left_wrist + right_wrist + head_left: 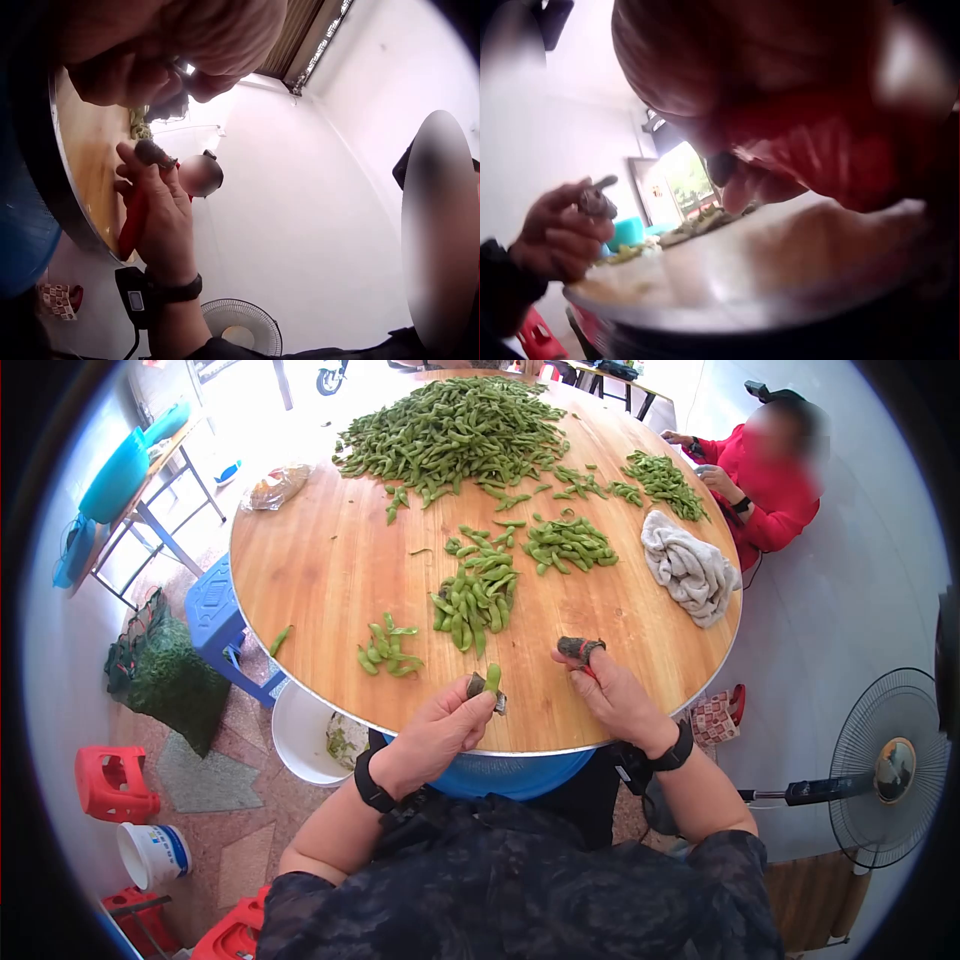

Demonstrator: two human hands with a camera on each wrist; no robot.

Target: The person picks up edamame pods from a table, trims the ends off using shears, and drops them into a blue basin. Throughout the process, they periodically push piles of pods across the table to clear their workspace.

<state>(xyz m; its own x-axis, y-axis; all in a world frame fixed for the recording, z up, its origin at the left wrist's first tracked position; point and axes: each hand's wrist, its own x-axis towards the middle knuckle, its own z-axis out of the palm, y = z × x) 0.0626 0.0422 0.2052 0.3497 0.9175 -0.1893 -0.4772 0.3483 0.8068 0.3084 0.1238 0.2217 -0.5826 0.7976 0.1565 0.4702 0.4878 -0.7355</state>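
Above the table's near edge, my left hand (447, 722) pinches a green soybean pod (493, 677) upright between thumb and index finger. That index finger has a dark wrap (476, 686). To its right, my right hand (622, 700) is curled round a red-handled tool (133, 225) whose working end is hidden. Another dark wrap (578, 648) with a red band covers a finger of it. Just beyond the hands lie a pile of pods (474, 600), a small group of pods (390, 648) to the left and another heap (570, 543) to the right.
A large pod heap (450, 435) covers the far side of the round wooden table (330, 570). A crumpled cloth (690, 568) lies at the right edge, near a seated person in red (775, 480). A white bucket (305, 735) stands below left, a fan (890, 770) at right.
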